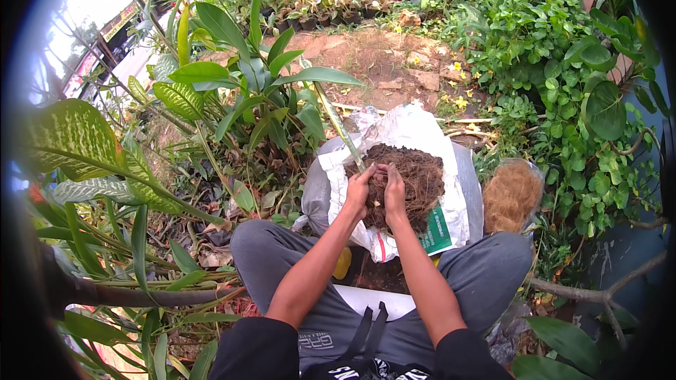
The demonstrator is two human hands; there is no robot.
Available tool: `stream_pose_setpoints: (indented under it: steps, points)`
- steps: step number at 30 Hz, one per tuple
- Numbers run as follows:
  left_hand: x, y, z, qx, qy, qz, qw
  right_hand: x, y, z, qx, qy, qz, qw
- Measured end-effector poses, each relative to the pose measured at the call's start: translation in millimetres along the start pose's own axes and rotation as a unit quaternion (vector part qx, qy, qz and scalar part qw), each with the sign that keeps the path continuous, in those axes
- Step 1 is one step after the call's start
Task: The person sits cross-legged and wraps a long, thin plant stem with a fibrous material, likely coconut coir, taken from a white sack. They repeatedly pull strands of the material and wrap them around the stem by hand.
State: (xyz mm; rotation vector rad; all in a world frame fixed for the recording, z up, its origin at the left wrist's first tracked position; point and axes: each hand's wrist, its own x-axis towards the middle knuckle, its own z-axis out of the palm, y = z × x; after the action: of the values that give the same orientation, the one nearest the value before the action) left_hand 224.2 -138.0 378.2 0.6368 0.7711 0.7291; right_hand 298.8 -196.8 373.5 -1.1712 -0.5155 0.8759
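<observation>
A mass of dark soil with fibrous roots point(417, 174) lies on an opened white woven sack point(458, 190) between my knees. My left hand point(357, 190) is at the left part of the mass, thumb side up, touching the lower end of a thick green plant stem point(338, 124) that leans up to the left. My right hand point(394, 192) is cupped against the roots just to the right. The two hands' fingertips nearly meet around the roots near the stem's base. How firmly the left fingers close on the stem cannot be told.
Right of the sack stands a clear plastic bag of brown fibre point(512, 195). Broad-leaved plants point(253, 79) crowd the left; leafy creepers point(560, 84) cover the right. Beyond the sack is a brick path point(391, 63) with potted plants point(317, 18) behind. A branch point(581, 293) juts in at lower right.
</observation>
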Motion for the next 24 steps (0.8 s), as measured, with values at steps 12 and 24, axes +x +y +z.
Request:
stream_pose_setpoints:
  steps: [12,24]
  points:
    - [0,-20,-26,0.007,0.098,0.026,0.995,-18,22,20,-0.233,0.026,0.054,0.971]
    - [-1,-9,-59,0.080,0.135,-0.048,0.986,47,32,-15,-0.515,0.062,-0.020,0.855]
